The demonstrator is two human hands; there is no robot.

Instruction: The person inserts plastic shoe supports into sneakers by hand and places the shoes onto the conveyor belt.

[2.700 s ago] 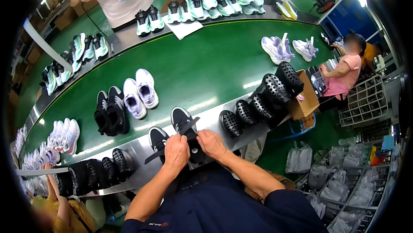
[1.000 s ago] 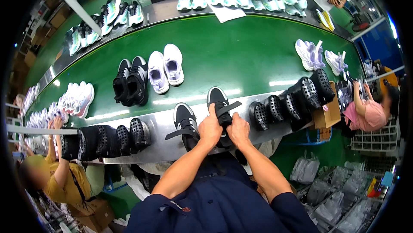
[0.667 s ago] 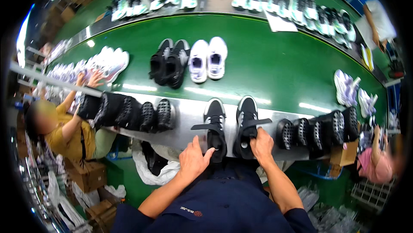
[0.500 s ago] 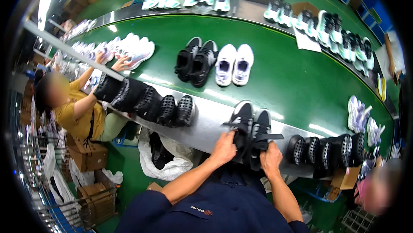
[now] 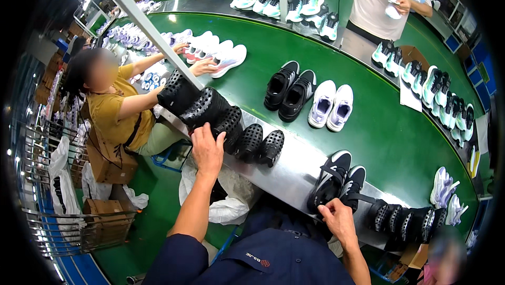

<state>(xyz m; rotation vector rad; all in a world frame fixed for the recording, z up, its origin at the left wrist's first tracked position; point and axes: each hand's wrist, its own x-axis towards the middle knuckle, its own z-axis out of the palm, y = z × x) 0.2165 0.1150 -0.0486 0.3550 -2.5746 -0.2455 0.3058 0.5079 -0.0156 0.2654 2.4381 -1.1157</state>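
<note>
My left hand (image 5: 208, 148) has its thumb and fingers around the near end of a black perforated shoe insert (image 5: 206, 107), in a row of such inserts along the metal ledge. My right hand (image 5: 339, 221) pinches the heel of a black sneaker (image 5: 331, 177), the left one of a pair standing toes away from me. Beside it, the second black sneaker (image 5: 353, 184) has a strap sticking out to the right. My fingers partly hide the heels.
Farther off on the green belt (image 5: 221, 38) stand a black pair (image 5: 290, 91) and a white pair (image 5: 331, 105). More inserts (image 5: 402, 219) line the ledge at right. A co-worker in yellow (image 5: 113, 109) touches white shoes at left; another person (image 5: 386, 6) stands across.
My left hand has left the black sneakers and moved left to the inserts. My right hand has shifted to the left sneaker's heel. The view has swung left.
</note>
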